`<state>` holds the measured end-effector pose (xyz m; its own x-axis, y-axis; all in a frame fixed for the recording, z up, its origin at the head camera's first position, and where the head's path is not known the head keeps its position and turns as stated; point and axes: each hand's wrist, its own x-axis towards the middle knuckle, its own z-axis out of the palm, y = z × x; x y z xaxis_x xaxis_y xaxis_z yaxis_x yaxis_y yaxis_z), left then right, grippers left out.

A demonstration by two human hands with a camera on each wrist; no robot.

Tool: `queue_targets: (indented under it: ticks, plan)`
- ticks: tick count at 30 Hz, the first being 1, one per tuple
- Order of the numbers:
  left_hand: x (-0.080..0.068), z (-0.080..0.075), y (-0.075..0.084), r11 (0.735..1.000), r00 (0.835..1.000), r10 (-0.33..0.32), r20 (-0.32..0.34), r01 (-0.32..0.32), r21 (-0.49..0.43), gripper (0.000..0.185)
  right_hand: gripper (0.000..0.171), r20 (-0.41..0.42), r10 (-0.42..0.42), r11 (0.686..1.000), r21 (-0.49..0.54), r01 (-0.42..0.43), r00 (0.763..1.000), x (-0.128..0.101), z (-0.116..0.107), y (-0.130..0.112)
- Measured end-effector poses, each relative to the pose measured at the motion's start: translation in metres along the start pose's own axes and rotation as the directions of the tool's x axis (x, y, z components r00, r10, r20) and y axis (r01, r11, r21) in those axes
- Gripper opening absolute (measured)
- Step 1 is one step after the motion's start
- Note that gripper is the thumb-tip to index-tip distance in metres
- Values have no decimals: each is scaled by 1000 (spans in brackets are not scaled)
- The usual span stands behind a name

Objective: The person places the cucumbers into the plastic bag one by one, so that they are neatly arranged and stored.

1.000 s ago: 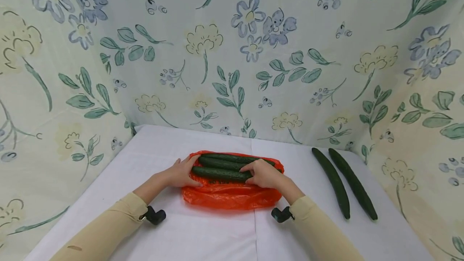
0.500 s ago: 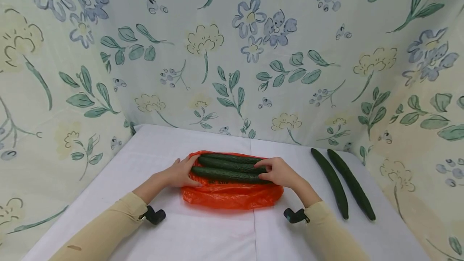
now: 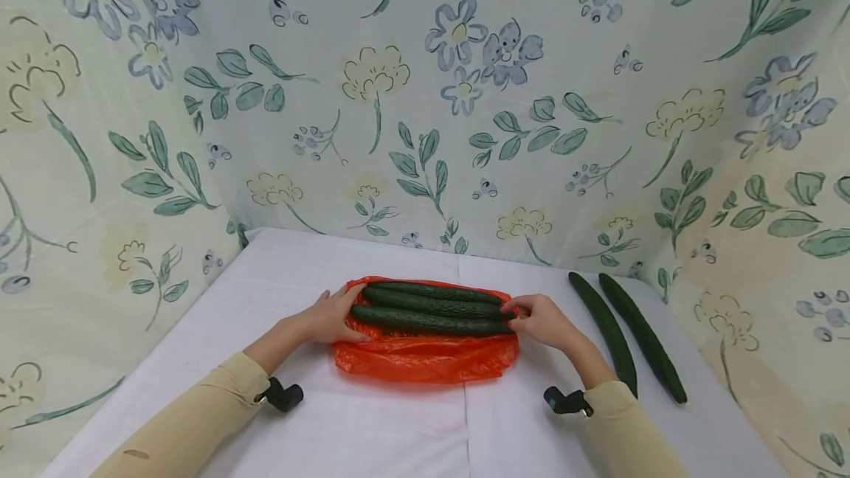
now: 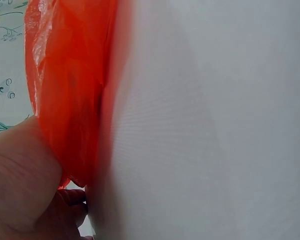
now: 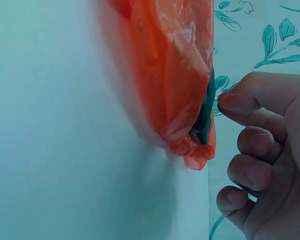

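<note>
Two loose cucumbers (image 3: 624, 334) lie side by side on the white tablecloth (image 3: 372, 426), before floral fabric (image 3: 412, 94).

The head view is bright and evenly lit, with soft, faint shadows and slight bending at the edges. Both wrist views are blurred up close; the orange bag (image 4: 70, 85) is out of focus, and the right wrist view has a bluish tint.

We see bare tabletop (image 3: 372, 426) across the lower middle of the frame, open to our hands. The orange plastic bag (image 3: 425, 360) with three cucumbers (image 3: 432, 308) fills the centre. Two loose cucumbers (image 3: 624, 334) lie at the right, leaving a narrow strip between them and the bag. The floral cloth (image 3: 425, 131) closes off the back and both sides.
</note>
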<state>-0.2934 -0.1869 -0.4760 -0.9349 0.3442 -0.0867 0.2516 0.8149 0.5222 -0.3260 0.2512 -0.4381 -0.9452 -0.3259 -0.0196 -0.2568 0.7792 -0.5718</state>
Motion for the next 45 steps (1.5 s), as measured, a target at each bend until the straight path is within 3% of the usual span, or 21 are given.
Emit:
queue_targets:
  ticks: [6,26,37,45]
  plan:
    - [0,0,1,1000,1000,5,-7,-5,8,111,21,45,47,999,-2,-47,998,-3,2,15]
    - [-3,-1,1,1000,1000,-6,-4,6,15,111,28,105,-8,1000,-21,10,994,0,4,26]
    - [-2,-1,4,1000,1000,-11,-10,12,20,111,24,98,53,996,-79,-45,994,1,4,27]
    - [-2,1,6,999,1000,-11,-21,12,50,111,21,91,72,996,-66,-66,993,1,6,31]
